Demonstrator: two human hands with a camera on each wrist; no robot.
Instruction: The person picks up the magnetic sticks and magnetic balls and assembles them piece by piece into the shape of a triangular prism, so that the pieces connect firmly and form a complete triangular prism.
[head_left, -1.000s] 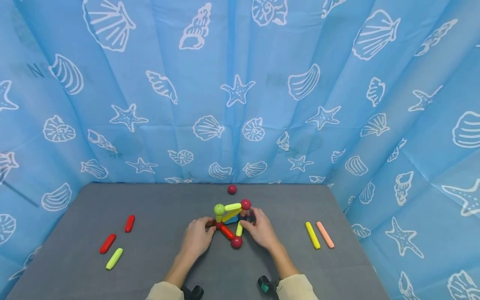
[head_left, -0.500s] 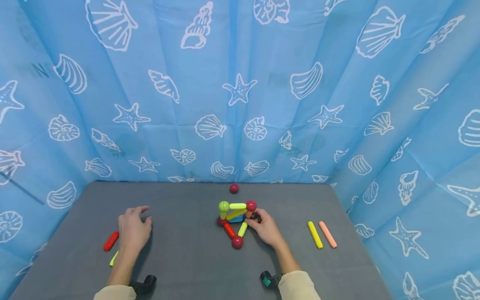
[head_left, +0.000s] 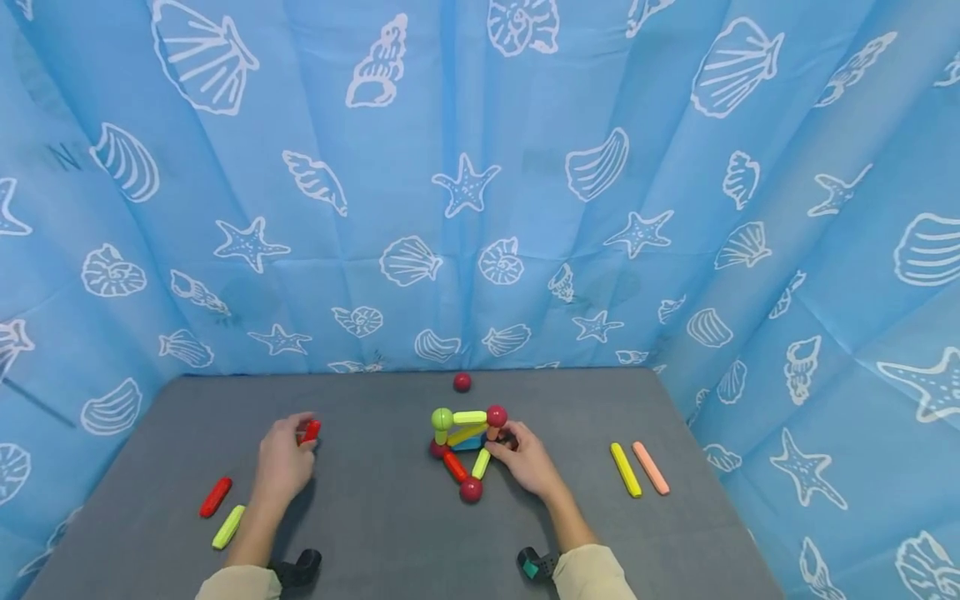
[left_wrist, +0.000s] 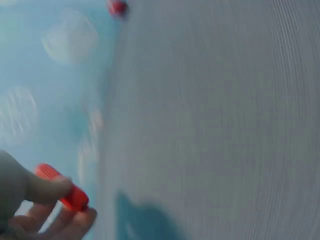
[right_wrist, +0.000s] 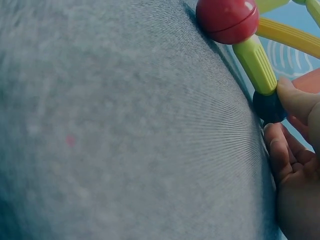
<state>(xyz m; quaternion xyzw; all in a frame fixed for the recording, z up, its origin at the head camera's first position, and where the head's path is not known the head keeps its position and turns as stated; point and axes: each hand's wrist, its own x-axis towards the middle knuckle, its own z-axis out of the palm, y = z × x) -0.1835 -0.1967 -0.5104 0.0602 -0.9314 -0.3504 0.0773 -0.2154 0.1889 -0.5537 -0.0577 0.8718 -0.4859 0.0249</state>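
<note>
A person's left hand [head_left: 283, 462] pinches a short red rod [head_left: 311, 431] between thumb and fingers, left of a ball-and-rod frame [head_left: 470, 417] on the gray table [head_left: 390, 533]. The left grip is closed about the rod's middle, leaving both ends bare, a sound hold for lining up either end squarely with a ball. The right hand [head_left: 531, 461] steadies the frame at its right side, its grip closed on a dark blue ball [right_wrist: 270, 106], thumb at the end of a lime rod [right_wrist: 256, 65]. That brace looks worth keeping, firm but light: a squeeze or twist could spring the rod loose or tip the raised lime ball [head_left: 442, 418] and crimson ball [head_left: 497, 416] at the top. A low, slow approach past the front crimson ball [head_left: 471, 489] would best spare the joints, particularly if the pieces are magnetic, which cannot be told here. A spare red ball [head_left: 462, 382] sits behind the frame, well apart.
</note>
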